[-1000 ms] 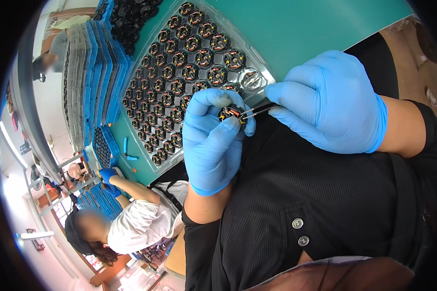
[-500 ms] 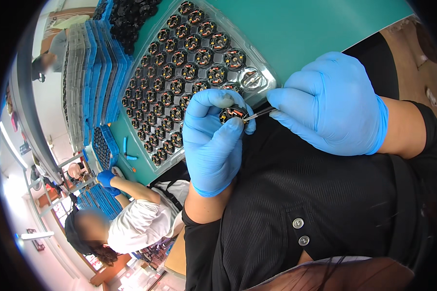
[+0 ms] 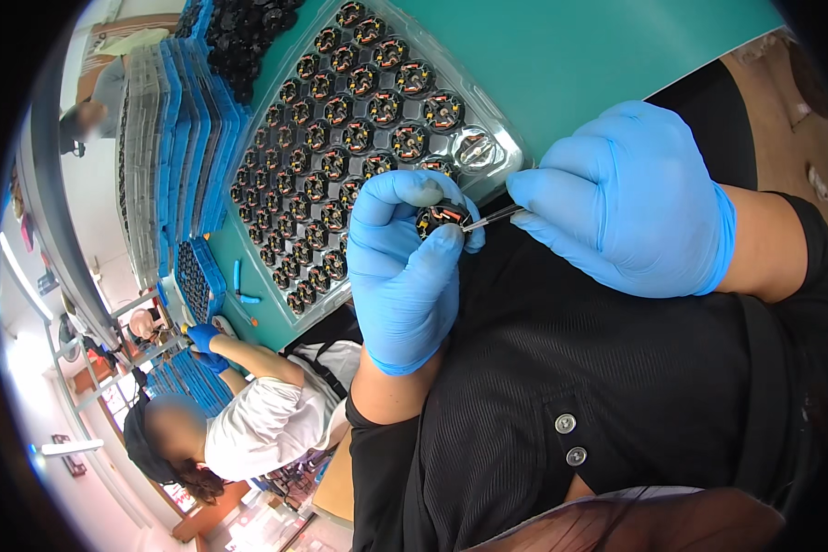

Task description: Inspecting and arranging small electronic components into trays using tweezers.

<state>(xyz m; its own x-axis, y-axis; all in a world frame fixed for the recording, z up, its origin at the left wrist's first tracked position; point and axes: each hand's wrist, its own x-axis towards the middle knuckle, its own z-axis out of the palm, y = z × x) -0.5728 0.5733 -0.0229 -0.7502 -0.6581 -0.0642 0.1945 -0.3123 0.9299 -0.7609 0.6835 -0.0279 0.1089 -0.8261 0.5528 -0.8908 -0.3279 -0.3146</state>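
Observation:
In a blue glove, my left hand (image 3: pixel 403 276) pinches a small round black part (image 3: pixel 442 217) with copper-coloured and yellow bits inside. My right hand (image 3: pixel 621 202), gloved the same way, is closed around a pair of thin metal tweezers (image 3: pixel 493 217). The tweezer tips meet the right side of the black part, by my left thumb. Just beyond my hands lies a clear plastic tray (image 3: pixel 501 152), with similar round parts seated in rows of its pockets. One pocket (image 3: pixel 477 150) near its right corner holds no part.
The tray rests on a green table (image 3: pixel 580 46). Blue and clear trays (image 3: pixel 179 156) are stacked at the left, beside a heap of black parts (image 3: pixel 248 37). A blue-handled tool (image 3: pixel 241 283) lies on the table. A co-worker in a white shirt (image 3: pixel 267 414) sits at the lower left.
My hands and the tweezers stay almost in place, with only a tiny shift at the black part. The co-worker's gloved hand has moved slightly.

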